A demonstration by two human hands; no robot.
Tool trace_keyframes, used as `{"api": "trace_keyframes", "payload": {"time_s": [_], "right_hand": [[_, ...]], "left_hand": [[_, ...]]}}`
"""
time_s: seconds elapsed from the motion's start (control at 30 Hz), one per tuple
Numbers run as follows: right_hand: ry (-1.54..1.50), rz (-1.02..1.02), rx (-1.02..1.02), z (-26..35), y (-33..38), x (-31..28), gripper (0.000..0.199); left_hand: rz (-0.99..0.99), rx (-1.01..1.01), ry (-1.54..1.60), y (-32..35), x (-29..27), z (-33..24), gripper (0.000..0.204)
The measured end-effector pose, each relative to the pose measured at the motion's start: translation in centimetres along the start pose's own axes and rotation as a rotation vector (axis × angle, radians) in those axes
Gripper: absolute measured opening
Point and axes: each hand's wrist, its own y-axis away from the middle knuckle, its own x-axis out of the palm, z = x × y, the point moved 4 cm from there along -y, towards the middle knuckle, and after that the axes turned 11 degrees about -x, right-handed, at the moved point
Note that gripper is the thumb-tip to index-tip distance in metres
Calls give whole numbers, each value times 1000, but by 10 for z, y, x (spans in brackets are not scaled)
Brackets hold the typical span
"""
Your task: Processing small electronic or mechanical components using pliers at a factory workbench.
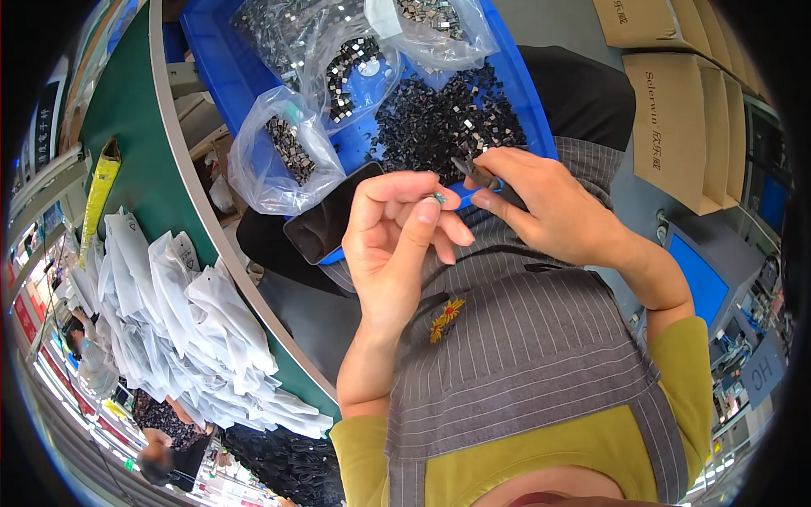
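Note:
My left hand is raised over my lap, its thumb and index finger pinching a tiny greenish part. Close beside it, my right hand grips a small pair of pliers with dark jaws, held near the pinched part. Most of the pliers' handle is hidden by my fingers. Just beyond both hands lies a blue tray with a heap of small black pieces, some with shiny metal faces. A black smartphone rests at the tray's near left corner, partly behind my left hand.
Clear plastic bags of metal-faced pieces lie in the tray. Left, a green table with a grey edge carries many white plastic pouches and a yellow strip. Cardboard boxes and a blue-screened monitor stand right. Another person is at lower left.

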Motion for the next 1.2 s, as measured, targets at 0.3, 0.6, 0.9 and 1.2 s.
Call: {"api": "trace_keyframes", "payload": {"time_s": [0.3,0.6,0.9,1.2], "right_hand": [[246,-96,-163,22,2,-13,26],[547,-170,-255,35,4,-22,25],[609,-120,-272,40,8,-23,54],[616,-121,-261,41,9,-23,55]], "left_hand": [[74,31,-8,6,8,-1,19],[61,10,-63,20,17,-15,23],[23,-42,-55,23,19,-15,23],[-4,-11,-188,24,20,-18,25]]}}
